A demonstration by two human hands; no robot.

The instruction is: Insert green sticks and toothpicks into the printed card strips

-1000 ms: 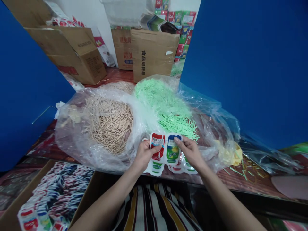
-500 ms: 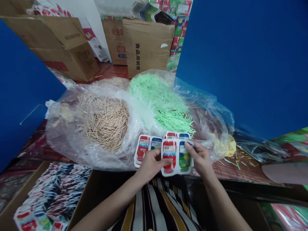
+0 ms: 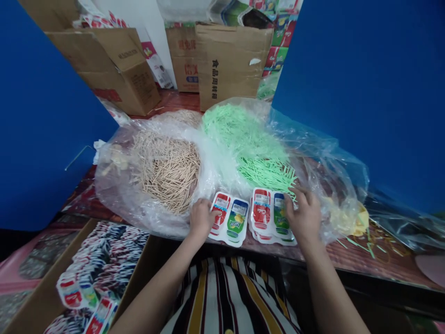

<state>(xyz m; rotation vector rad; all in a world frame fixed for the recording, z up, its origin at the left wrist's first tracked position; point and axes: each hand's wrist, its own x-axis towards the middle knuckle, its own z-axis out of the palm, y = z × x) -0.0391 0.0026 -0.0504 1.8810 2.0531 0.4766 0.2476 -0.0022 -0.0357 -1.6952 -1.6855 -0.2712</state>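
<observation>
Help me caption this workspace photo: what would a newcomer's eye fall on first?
The bright green sticks, heaped in clear plastic near the centre, probably catch the eye first. Just left of them lies a pile of tan sticks. Nearer the camera, red, blue and green printed cards lie between the left and right hands.

From above and behind the fingers (image 3: 308,198), the head view looks forward and down, near the surface (image 3: 344,260).
</observation>
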